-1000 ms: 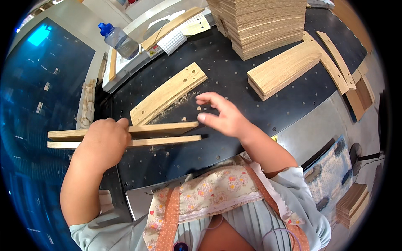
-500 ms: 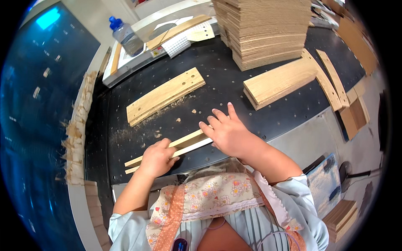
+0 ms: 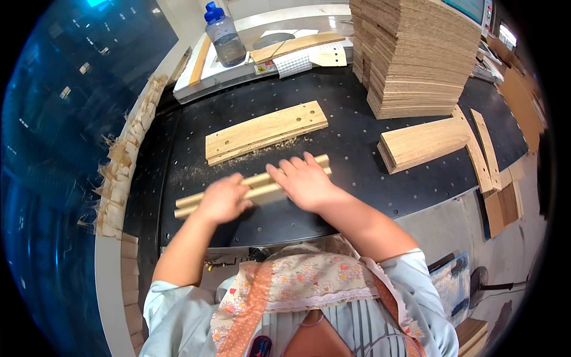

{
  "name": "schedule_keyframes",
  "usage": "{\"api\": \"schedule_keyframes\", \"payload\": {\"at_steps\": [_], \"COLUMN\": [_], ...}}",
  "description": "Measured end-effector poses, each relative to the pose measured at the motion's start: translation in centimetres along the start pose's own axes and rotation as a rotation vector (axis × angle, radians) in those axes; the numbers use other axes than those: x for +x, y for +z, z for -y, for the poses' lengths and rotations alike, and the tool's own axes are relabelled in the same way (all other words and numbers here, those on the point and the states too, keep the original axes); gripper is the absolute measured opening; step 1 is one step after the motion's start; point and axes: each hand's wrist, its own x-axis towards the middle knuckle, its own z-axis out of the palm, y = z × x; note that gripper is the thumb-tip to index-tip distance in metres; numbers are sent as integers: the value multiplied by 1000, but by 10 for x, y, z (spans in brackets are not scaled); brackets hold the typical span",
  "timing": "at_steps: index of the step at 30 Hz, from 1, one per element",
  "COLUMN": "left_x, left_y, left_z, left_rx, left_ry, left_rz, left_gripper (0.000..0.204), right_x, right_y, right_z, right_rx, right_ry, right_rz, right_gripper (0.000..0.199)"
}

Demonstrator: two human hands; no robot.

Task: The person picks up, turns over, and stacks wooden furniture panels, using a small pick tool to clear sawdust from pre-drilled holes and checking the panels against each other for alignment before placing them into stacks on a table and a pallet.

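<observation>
In the head view, two thin wooden strips (image 3: pixel 253 185) lie side by side on the black perforated table (image 3: pixel 357 137), near the centre of the picture, and they run from 8 o'clock up to 2 o'clock. The left hand (image 3: pixel 223 199) rests on the left part of the strips; its fingers are curled over them, but I cannot tell if it really grips them. The right hand (image 3: pixel 304 181) lies flat on the right part of the strips, with the fingers stretched and a little spread, pressing from above and holding nothing.

Just beyond the strips, toward 12 o'clock, lies a wider wooden board with holes (image 3: pixel 266 131), with some sawdust beside it. At 1 o'clock stands a tall stack of boards (image 3: pixel 416 53). At 3 o'clock lies a short plank (image 3: pixel 423 144), and more narrow pieces lie near it. A blue-capped bottle (image 3: pixel 225 33) stands at 11 o'clock. Wood scraps (image 3: pixel 122 166) line the table edge at 9 o'clock.
</observation>
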Motion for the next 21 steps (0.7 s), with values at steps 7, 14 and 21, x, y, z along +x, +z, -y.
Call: {"api": "schedule_keyframes", "payload": {"at_steps": [7, 14, 21], "left_x": [24, 2, -23], "left_y": [-40, -8, -20], "left_z": [20, 14, 34], "left_rx": [20, -100, -146], "left_ry": [0, 74, 119], "left_rz": [14, 98, 143], "left_gripper": [19, 20, 26], "right_x": [43, 19, 38], "right_y": [-29, -27, -18], "right_z": [-4, 4, 25], "right_rx": [73, 302, 153], "right_ry": [91, -57, -61], "right_rz": [12, 58, 408], "right_gripper": [54, 30, 18]}}
